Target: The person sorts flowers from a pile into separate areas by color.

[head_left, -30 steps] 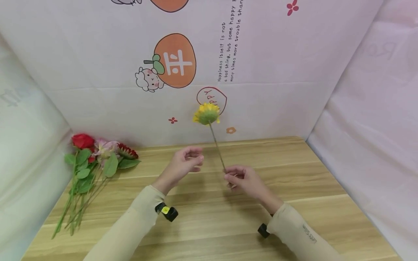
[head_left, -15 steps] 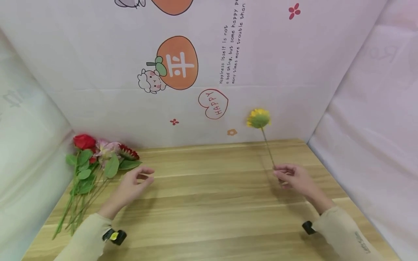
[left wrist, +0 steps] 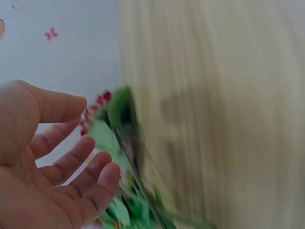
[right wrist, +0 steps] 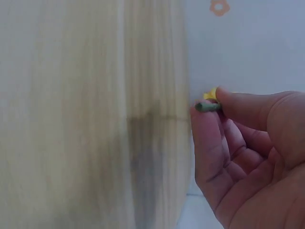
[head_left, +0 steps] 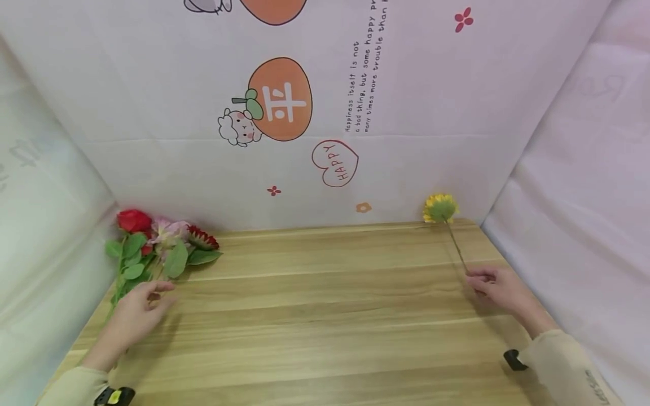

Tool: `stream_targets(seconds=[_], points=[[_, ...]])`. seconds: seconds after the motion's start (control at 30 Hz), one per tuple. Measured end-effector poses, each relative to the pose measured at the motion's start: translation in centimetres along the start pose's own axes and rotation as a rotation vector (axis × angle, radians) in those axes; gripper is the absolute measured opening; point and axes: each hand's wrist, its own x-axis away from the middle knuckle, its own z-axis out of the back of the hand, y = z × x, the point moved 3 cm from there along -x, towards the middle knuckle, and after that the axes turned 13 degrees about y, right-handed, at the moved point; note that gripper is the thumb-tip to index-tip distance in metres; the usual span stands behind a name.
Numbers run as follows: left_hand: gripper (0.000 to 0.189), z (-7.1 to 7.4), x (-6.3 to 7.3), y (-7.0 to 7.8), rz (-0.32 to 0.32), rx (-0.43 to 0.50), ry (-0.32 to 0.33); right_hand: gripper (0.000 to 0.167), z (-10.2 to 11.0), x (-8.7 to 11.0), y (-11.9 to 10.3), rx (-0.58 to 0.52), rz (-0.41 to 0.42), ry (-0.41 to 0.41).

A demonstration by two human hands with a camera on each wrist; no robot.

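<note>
My right hand [head_left: 500, 290] pinches the lower stem of a yellow flower [head_left: 440, 208] at the back right of the table. In the right wrist view, the green stem end [right wrist: 208, 106] pokes out between thumb and forefinger. Over the left side, my left hand [head_left: 137, 316] holds nothing; its fingers are apart and loosely bent. It overlaps the stems of a flower bunch: a red rose [head_left: 134, 220], a pale pink flower [head_left: 170, 232] and a dark red flower [head_left: 203, 238]. The left wrist view has my left hand [left wrist: 52, 167] beside the blurred dark red bloom and green leaves.
The wooden table [head_left: 315, 316] meets a white printed cloth backdrop [head_left: 406, 101] along its rear edge. White cloth walls [head_left: 579, 169] also enclose the left and right sides. Dark wrist cameras [head_left: 515, 360] sit at both cuffs.
My right hand has carried the yellow flower to the right and lowered it toward the table's back right corner. My left hand has moved left, over the flower bunch.
</note>
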Motion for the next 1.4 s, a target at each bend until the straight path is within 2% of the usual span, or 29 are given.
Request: stream_targets(seconds=[0.13,0.33,0.47,0.53,0.6,0.73,0.83,0.93,1.03,1.27,1.4], points=[[0.031,0.6,0.4,-1.9,-0.043,-0.071,0.038,0.038,0.3,-0.4,1.0,0.079,0.024,0.015],[0.039,1.3,0.8,-3.9,-0.041,-0.139,-0.007,0.038,0.6,-0.8,1.8,0.109,-0.045,-0.002],[0.044,1.6,0.9,-4.9,-0.031,-0.206,-0.029,0.045,0.6,-1.1,2.4,0.138,-0.057,-0.017],[0.045,1.7,0.9,-5.3,-0.006,-0.234,-0.047,0.047,0.6,-1.2,2.5,0.145,-0.049,-0.022],[0.046,1.7,0.9,-5.8,0.022,-0.254,-0.07,0.047,0.6,-1.3,2.7,0.152,-0.049,-0.023],[0.042,1.9,0.6,-6.5,0.037,-0.261,-0.096,0.043,0.7,-1.3,2.7,0.17,-0.037,-0.029],[0.037,2.1,0.3,-6.9,0.029,-0.262,-0.11,0.041,0.7,-1.3,2.7,0.181,-0.034,-0.038],[0.032,2.2,0.1,-7.3,0.044,-0.265,-0.146,0.042,0.6,-1.3,2.6,0.184,-0.049,-0.05],[0.027,2.3,0.1,-7.5,0.052,-0.271,-0.155,0.043,0.6,-1.2,2.5,0.187,-0.066,-0.059],[0.015,2.2,0.5,-7.5,0.029,-0.281,-0.123,0.044,0.5,-1.2,2.2,0.206,-0.088,-0.068],[0.016,2.2,0.2,-7.5,0.048,-0.286,-0.141,0.041,0.4,-1.1,2.5,0.235,-0.078,-0.061]])
